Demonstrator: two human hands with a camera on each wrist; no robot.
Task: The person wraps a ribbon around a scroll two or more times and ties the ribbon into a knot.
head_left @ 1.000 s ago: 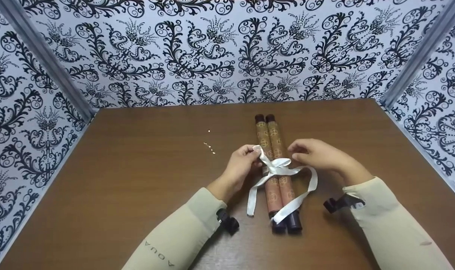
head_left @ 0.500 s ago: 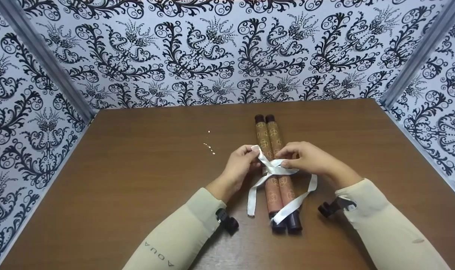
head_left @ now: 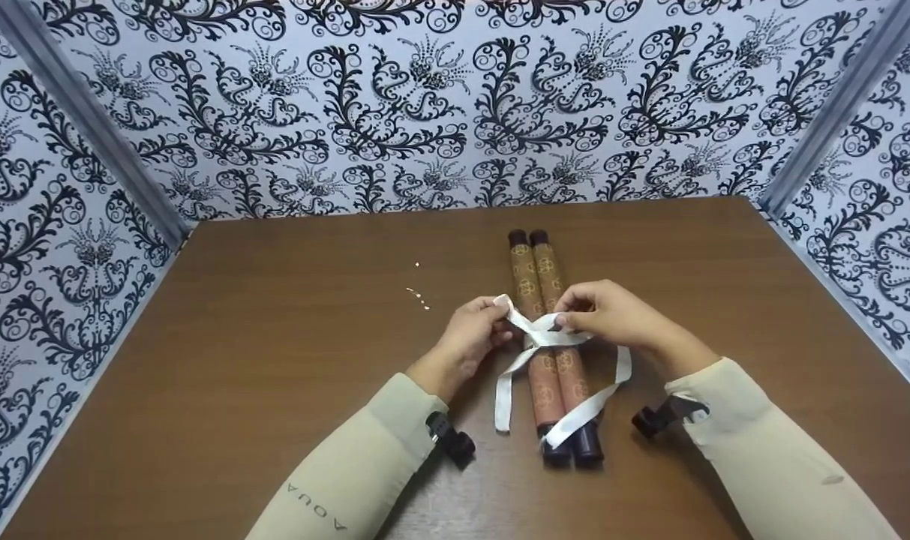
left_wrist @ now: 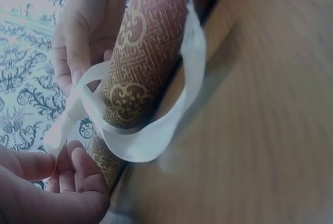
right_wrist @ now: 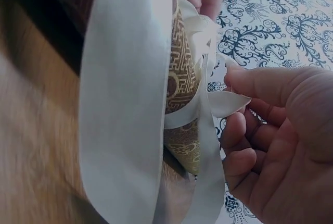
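Two patterned scrolls (head_left: pixel 547 382) with dark end knobs lie side by side on the table, running away from me. A white satin ribbon (head_left: pixel 551 339) crosses them near the middle, knotted in a bow. To its left, my left hand (head_left: pixel 466 341) pinches one bow loop between thumb and fingers. From the right, my right hand (head_left: pixel 621 319) pinches the other loop, which the right wrist view shows at the fingertips. Two ribbon tails trail toward me, the left tail (head_left: pixel 503 405) on the table and the right tail (head_left: pixel 586 411) over the scrolls' near end.
The brown wooden table (head_left: pixel 274 360) has a few small pale specks (head_left: pixel 418 297) left of the scrolls. Patterned black-and-white walls (head_left: pixel 394 97) stand behind it and at both sides. Wrist cameras hang from both sleeves.
My right hand has moved left onto the ribbon and taken hold of the right loop. My left hand has drawn its loop slightly outward to the left. The scrolls barely shifted.
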